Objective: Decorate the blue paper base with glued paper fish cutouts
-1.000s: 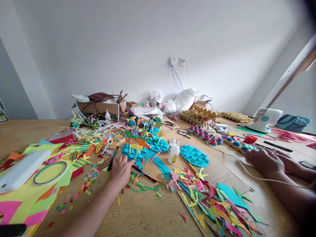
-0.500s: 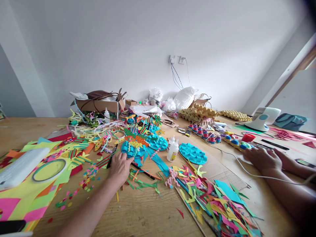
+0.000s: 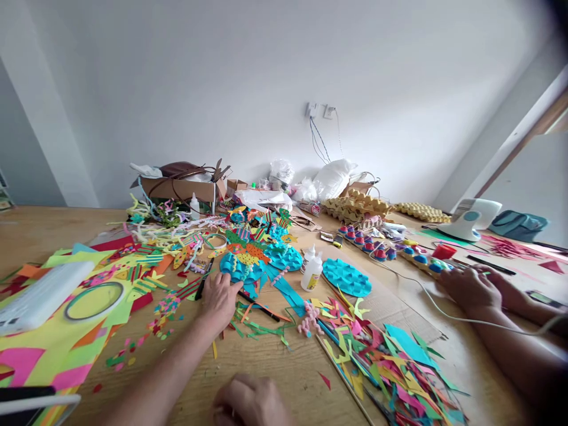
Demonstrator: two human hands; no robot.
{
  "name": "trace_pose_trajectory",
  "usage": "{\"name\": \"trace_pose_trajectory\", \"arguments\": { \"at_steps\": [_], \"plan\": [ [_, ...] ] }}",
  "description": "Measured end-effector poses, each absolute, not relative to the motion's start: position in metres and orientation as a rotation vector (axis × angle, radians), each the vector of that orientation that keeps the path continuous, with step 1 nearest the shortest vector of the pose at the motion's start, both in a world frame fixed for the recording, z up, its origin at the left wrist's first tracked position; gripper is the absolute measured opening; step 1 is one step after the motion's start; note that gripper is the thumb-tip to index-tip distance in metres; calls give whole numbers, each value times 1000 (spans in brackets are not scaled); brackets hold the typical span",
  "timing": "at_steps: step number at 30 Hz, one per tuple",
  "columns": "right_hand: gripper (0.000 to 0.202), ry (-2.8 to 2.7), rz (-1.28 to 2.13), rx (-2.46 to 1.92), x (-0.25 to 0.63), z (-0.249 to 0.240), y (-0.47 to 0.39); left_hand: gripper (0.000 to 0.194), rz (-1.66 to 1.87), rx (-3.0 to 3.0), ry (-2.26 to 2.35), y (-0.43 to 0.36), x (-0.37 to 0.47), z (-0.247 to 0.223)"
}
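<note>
My left hand (image 3: 220,303) is at the front edge of a blue painted egg-carton piece (image 3: 237,269), its fingers closed on the rim. Dotted and striped paper fish (image 3: 248,253) lie on top of that piece, with a twisted pipe cleaner hanging down its front. My right hand (image 3: 251,401) is low at the bottom edge, blurred, its fingers curled in; whatever they hold is hidden. Just right of my left hand lies a black pen-like stick (image 3: 261,307). A white glue bottle (image 3: 312,273) stands between the blue piece and another blue egg-carton oval (image 3: 346,277).
Paper scraps (image 3: 399,373) lie heaped at front right, coloured sheets (image 3: 80,296) at left. Another person's hands (image 3: 473,290) work at the right, behind a white cable (image 3: 421,284). Egg cartons (image 3: 355,207), a cardboard box (image 3: 181,192) and a white glue gun-like device (image 3: 473,219) stand farther back.
My right hand has come into view at the bottom edge. My left hand stays at the blue egg-carton piece. The other person's hands have shifted slightly.
</note>
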State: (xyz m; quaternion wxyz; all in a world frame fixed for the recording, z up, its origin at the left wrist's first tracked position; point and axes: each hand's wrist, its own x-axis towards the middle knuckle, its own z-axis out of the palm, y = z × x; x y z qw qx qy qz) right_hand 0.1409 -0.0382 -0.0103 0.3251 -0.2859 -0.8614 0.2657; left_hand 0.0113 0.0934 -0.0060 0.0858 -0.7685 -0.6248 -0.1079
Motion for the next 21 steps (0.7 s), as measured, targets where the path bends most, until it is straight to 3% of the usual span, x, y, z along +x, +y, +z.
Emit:
{"name": "trace_pose_trajectory", "arguments": {
  "at_steps": [8, 12, 21],
  "plan": [
    [19, -2138, 558, -1214, 156, 55, -3, 35, -362, -2283, -1865, 89, 12, -4],
    [22, -2014, 514, -1383, 160, 45, 45, 36, -383, -2289, -1840, 87, 12, -2],
    [28, -1654, 797, -1518, 150, 20, 94, 40, -307, -2317, -1903, 91, 13, -1]
  ]
}}
